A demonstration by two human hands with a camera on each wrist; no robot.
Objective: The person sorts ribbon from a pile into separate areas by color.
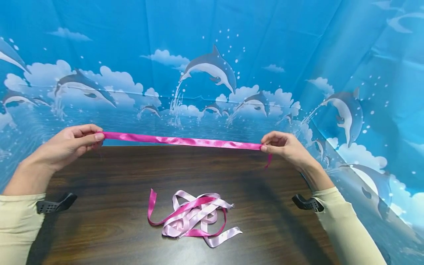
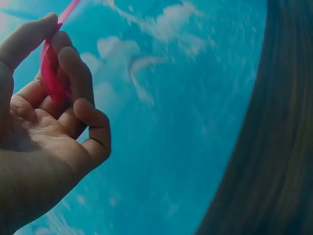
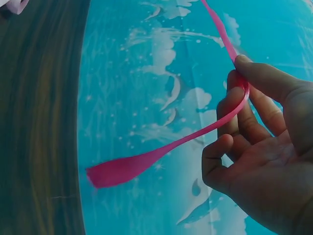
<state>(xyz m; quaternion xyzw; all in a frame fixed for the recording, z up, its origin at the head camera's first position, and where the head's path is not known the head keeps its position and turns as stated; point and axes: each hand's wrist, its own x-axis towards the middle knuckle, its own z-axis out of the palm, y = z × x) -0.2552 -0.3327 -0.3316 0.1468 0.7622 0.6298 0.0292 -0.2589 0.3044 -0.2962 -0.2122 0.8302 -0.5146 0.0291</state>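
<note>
A bright pink satin ribbon (image 1: 182, 141) is stretched nearly straight between the two hands, above the far edge of the table. The left hand (image 1: 71, 143) pinches one end between thumb and fingers; in the left wrist view a short piece of the ribbon (image 2: 51, 73) lies inside the curled fingers. Thumb and index finger of the right hand (image 1: 286, 147) pinch the ribbon near its other end. From that grip a loose tail (image 3: 122, 170) hangs free in the right wrist view.
On the dark wooden table (image 1: 109, 213) lies a loose tangle of pale pink ribbon (image 1: 198, 217) with a darker pink ribbon (image 1: 152, 206) woven through it. Behind the table hangs a blue cloth (image 1: 132, 36) printed with dolphins. Each wrist wears a black strap mount (image 1: 56, 204).
</note>
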